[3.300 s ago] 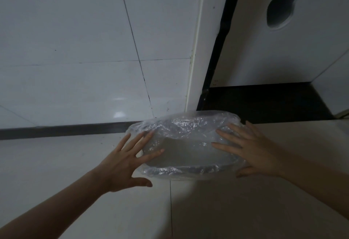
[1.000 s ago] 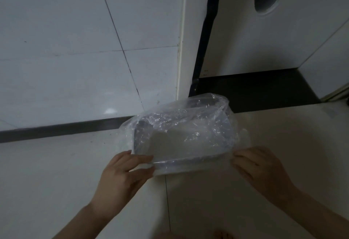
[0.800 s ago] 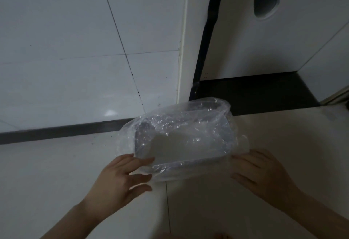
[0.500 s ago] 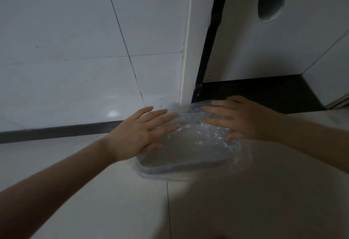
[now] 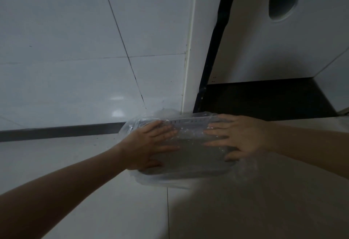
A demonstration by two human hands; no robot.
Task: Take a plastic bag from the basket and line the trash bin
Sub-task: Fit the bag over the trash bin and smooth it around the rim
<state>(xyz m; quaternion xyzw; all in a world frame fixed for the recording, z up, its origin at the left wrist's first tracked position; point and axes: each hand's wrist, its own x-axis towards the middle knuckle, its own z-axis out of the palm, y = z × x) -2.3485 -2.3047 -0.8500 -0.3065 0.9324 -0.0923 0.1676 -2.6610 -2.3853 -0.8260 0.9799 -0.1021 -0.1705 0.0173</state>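
Here, one low rectangular grey plastic trash bin (image 5: 188, 160) sits on the pale tiled floor (image 5: 94, 191) at about 6 o'clock of centre, close to the wall's dark baseboard (image 5: 56, 131). One thin clear plastic bag (image 5: 164, 181) is draped over the bin, its film bunched below the near rim.

Left hand (image 5: 149, 144) lies flat on the bag at the bin's 9 o'clock side, fingers (image 5: 166, 131) spread and extended, gripping nothing. Right hand (image 5: 239, 136) likewise at 3 o'clock, palm down, fingers splayed, pressing film rather than pinching it.

Judgement: the bag is very light, soft, slippery and easily torn; it traps air and will spring up unless pressed. Best hold is at the loose edge below the rim, pinched at the corners. The bin looks light and stiff, and may slide on the tile.

Count: bin 1, bag 1, hands 2. No basket in view.
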